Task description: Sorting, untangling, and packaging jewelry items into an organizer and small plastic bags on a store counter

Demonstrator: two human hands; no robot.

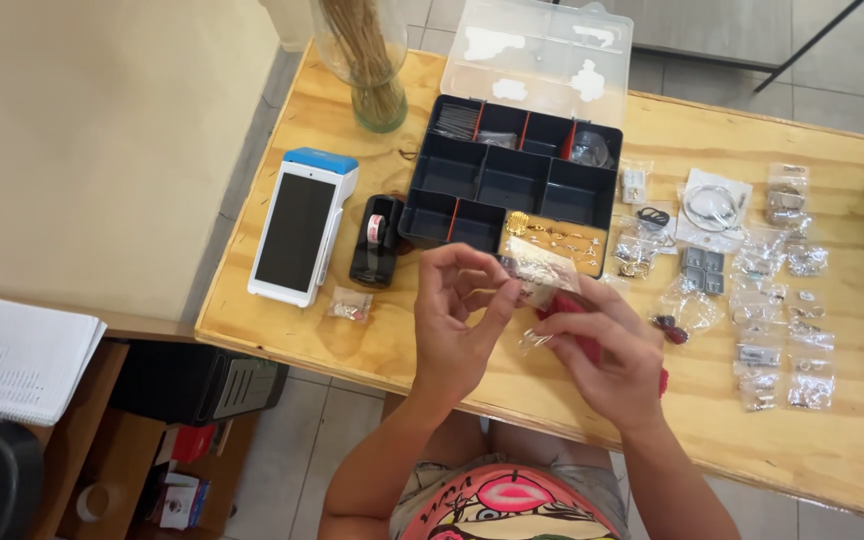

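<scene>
A small clear plastic bag [542, 270] is pinched between both hands just in front of the black compartment organiser [507, 185]; the left hand [457, 320] grips its edge, the right hand [607, 355] clasps its lower end with a red object; seemingly mid-sorting, calling for fine fingertip control; more small bags [772, 300] lie right of the organiser.

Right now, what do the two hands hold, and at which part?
Both hands, left hand and right hand, hold a small clear plastic bag by its edges, fingertips pinching it. Something red lies under the right hand.
</scene>
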